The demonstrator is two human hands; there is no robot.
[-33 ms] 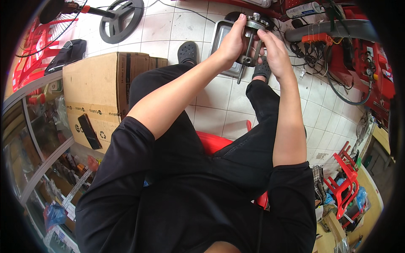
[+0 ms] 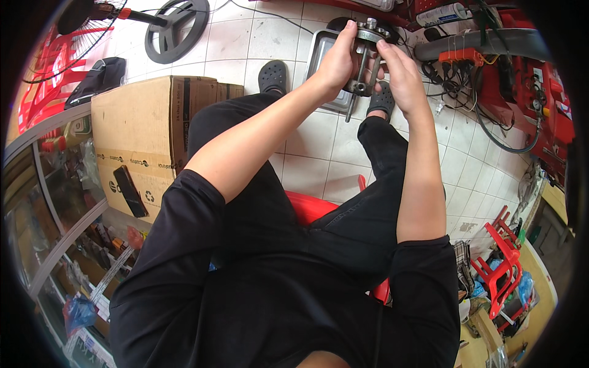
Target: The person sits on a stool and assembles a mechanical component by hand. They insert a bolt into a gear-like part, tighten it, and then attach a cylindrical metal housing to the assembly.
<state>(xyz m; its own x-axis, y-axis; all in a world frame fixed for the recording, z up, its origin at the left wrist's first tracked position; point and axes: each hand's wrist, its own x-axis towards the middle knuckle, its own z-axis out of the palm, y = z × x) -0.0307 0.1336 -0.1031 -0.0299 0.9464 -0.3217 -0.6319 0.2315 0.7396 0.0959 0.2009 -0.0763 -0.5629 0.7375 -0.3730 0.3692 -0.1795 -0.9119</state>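
Out in front of me, above the floor between my feet, I hold a dark, greasy metal mechanical assembly [image 2: 361, 88]. It has a round notched disc and a bolt head at its far end, and long rods run toward me. My left hand [image 2: 337, 66] wraps its left side, thumb pointing up along it. On the right side, my right hand [image 2: 402, 76] presses its fingers near the disc, and some fingers are partly hidden behind the assembly. A thin rod [image 2: 350, 110] sticks out below the near end. The exact kind of assembly is not clear.
A grey metal tray [image 2: 316, 52] lies on the tiled floor beyond my hands. To the left stand a cardboard box [image 2: 138, 116] with a phone [image 2: 130, 191] on it and a glass cabinet [image 2: 67, 233]. Red machinery [image 2: 515, 104] and tangled cables [image 2: 451, 83] are at the right.
The fingers of my right hand have shifted very slightly to the right on the assembly. My left hand and the assembly stay almost where they were.
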